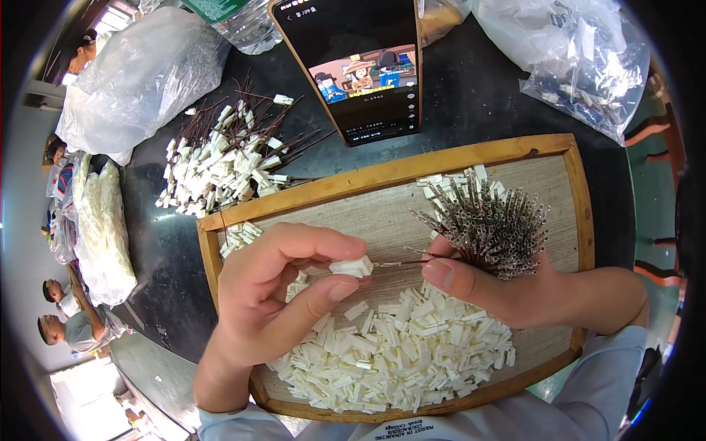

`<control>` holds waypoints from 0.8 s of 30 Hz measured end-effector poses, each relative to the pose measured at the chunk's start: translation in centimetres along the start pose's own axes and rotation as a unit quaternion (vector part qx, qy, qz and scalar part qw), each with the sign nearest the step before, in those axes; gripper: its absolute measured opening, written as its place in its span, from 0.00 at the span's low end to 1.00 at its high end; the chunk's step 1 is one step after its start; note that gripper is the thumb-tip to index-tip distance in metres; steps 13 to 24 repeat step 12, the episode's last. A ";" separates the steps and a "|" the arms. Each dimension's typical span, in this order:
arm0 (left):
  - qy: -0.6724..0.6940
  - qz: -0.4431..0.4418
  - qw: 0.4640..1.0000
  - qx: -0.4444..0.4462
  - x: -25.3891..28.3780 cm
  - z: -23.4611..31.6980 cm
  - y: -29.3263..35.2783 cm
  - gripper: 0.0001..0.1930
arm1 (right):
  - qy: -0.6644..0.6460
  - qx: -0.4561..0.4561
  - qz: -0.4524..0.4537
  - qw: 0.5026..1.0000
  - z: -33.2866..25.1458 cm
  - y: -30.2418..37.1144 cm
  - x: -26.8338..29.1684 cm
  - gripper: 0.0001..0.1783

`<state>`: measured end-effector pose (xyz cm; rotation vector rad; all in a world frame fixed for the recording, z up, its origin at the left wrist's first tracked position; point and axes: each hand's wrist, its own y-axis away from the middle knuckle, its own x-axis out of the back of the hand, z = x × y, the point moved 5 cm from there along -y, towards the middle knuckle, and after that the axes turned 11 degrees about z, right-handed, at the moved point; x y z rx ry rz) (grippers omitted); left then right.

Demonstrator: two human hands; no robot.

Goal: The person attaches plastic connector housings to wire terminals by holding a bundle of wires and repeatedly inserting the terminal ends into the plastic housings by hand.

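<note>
Between the thumb and forefinger of my left hand (276, 290) is a white plastic connector housing (351, 267). My right hand (500, 290) grips a thick bundle of dark wires (489, 224) whose metal terminal ends fan out. One wire (408, 261) sticks out from the bundle, pinched by my right thumb, its metal end at the housing's opening. How far the end goes in, I cannot tell. Under my hands, a heap of loose white housings (397, 353) covers the near part of a wood-framed tray (382, 173). A few more lie in the tray's far corners.
Beyond the tray, wires with white housings (228, 158) are piled at the left. A phone (360, 110) playing a cartoon stands upright, beside a clear bottle (246, 26). Plastic bags (147, 73) lie left, another bag (581, 66) right. Other people (77, 323) sit at the far left.
</note>
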<state>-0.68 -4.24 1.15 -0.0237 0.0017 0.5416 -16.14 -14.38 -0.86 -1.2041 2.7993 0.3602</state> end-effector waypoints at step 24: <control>-0.175 -0.174 0.957 -0.155 -0.7 0.4 0.1 0.09 | -0.051 -0.044 -0.023 0.997 1.1 -0.3 -0.1 0.10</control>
